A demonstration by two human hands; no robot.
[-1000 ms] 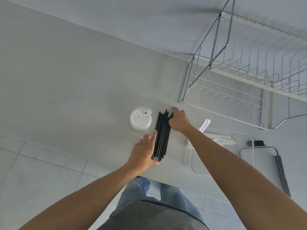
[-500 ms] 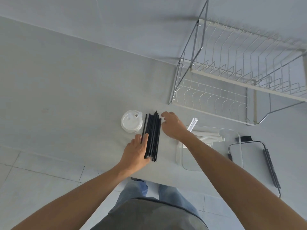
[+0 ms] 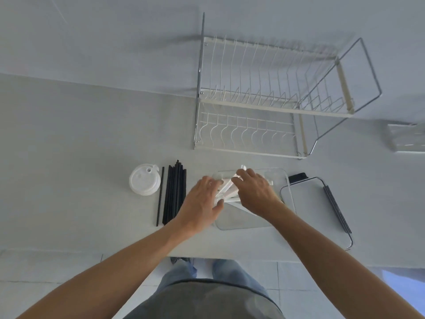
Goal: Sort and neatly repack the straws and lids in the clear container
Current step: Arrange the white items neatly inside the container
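Note:
A bundle of black straws (image 3: 174, 192) lies on the grey counter, one single black straw (image 3: 160, 196) slightly apart on its left. A stack of white cup lids (image 3: 145, 179) sits left of them. The clear container (image 3: 243, 223) stands right of the straws, holding white wrapped straws (image 3: 228, 188). My left hand (image 3: 201, 202) and my right hand (image 3: 255, 192) are both over the container, fingers on the white straws. The blur hides how firm the grip is.
The container's lid (image 3: 310, 203) with dark clips lies to the right. A two-tier wire dish rack (image 3: 264, 107) stands behind by the wall. Another clear box (image 3: 407, 138) is at the far right. The counter's front edge is close to my body.
Both hands left the black straws and moved right to the white straws in the container. The black bundle now lies on its own, one straw apart.

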